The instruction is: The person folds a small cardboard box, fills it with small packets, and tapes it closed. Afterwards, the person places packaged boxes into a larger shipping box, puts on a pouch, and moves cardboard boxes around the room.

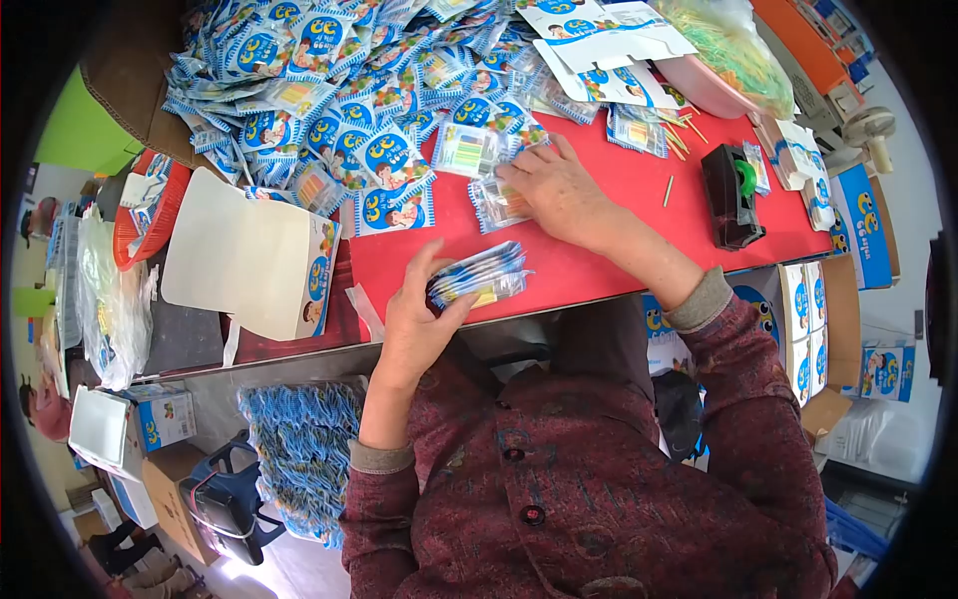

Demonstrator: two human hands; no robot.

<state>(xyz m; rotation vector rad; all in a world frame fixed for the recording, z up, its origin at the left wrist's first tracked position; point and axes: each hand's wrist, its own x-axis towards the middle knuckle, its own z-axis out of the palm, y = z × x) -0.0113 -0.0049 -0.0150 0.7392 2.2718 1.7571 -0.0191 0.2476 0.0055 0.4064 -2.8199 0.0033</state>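
Note:
My left hand (421, 317) is closed around a small stack of flat plastic packets (481, 272) near the table's front edge. The packets are blue and white with clear parts. My right hand (561, 192) lies over another packet (491, 207) on the red table, its fingertips pressing on it; whatever is under the fingers is hidden. Just beyond sits a packet showing coloured sticks (469, 150). A large heap of similar packets (319, 130) fills the far side. To the left of my left hand stands an open white carton (239, 250) with its flap up.
A black tape dispenser (728, 200) stands at the right, near loose thin sticks (681, 135). Flattened cartons (604, 50) and a pink bowl (709, 88) with a bag are at the far right. A red basket (155, 225) sits at the left.

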